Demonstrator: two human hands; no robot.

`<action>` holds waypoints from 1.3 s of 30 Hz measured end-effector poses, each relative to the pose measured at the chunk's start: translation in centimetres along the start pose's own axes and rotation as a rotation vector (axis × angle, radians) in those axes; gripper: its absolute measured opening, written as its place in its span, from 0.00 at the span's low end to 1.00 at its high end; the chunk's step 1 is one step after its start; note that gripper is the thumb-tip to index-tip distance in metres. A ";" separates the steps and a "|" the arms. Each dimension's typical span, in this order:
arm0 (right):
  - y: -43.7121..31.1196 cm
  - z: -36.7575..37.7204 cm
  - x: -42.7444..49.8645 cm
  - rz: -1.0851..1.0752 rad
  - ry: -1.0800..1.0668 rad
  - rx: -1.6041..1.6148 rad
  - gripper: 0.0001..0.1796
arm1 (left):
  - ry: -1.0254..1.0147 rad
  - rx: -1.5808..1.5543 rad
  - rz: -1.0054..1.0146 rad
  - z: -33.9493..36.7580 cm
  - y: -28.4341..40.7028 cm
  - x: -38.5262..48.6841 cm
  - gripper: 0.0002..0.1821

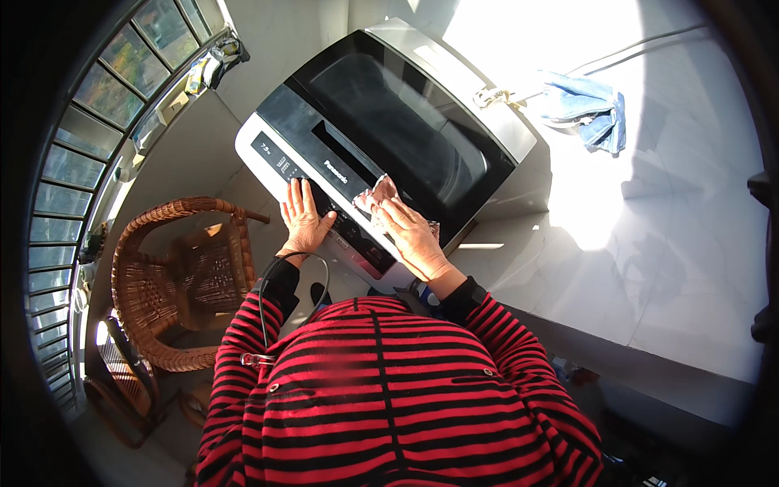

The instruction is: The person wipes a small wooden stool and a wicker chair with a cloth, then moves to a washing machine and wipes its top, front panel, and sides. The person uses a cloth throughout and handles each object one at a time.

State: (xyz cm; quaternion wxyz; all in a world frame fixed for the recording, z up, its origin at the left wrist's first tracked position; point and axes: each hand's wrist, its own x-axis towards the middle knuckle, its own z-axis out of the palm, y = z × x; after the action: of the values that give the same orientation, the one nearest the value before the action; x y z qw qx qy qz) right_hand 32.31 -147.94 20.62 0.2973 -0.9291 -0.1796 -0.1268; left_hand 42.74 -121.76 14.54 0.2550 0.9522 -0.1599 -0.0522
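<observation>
Before me stands a Panasonic top-loading washing machine (341, 170) with its dark glass lid (401, 115) down. My left hand (304, 220) lies on the control panel (365, 243), fingers spread, holding nothing. Under my right hand (409, 234) is a crumpled pinkish cloth (383, 190), pressed on the front edge of the machine's top, right of the brand lettering. Parts of the cloth show beyond the fingertips and beside the hand; the rest is hidden beneath the palm.
A wicker armchair (182, 268) stands at the left, below barred windows (125, 61). Blue denim cloth (584, 106) and a cable (639, 45) are at the upper right, against pale tiles. A pale ledge (608, 292) runs along the right. Dark footwear (319, 293) shows below the machine.
</observation>
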 end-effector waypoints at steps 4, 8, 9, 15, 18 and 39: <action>-5.5 1.1 -5.1 -0.203 -0.135 -0.273 0.28 | -0.092 -0.086 0.014 -1.0 -0.1 0.2 0.61; -5.7 0.0 -5.0 -0.098 -0.115 -0.157 0.29 | -0.040 -0.267 0.190 -1.8 -2.4 -0.7 0.54; -5.3 -0.3 -4.6 -0.004 -0.111 -0.231 0.27 | 0.007 -0.363 0.283 -2.0 -3.5 -1.2 0.52; -4.8 3.9 -1.0 0.662 0.257 -0.310 0.29 | 0.022 -0.443 0.063 -1.7 -13.6 -9.8 0.48; -8.2 8.8 0.5 0.456 0.174 -0.385 0.27 | -0.020 -0.375 -0.114 -2.8 -20.3 -15.5 0.46; -5.2 3.1 1.7 0.881 0.231 -0.738 0.24 | -0.298 -0.547 -0.516 -2.0 -32.6 -24.8 0.26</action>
State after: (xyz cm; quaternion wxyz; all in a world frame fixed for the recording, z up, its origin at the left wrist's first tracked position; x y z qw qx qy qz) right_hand 32.10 -141.72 21.38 -0.0036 -0.9384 0.3131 -0.1459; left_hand 28.77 -85.91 0.28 0.4516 0.8400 0.0688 -0.2926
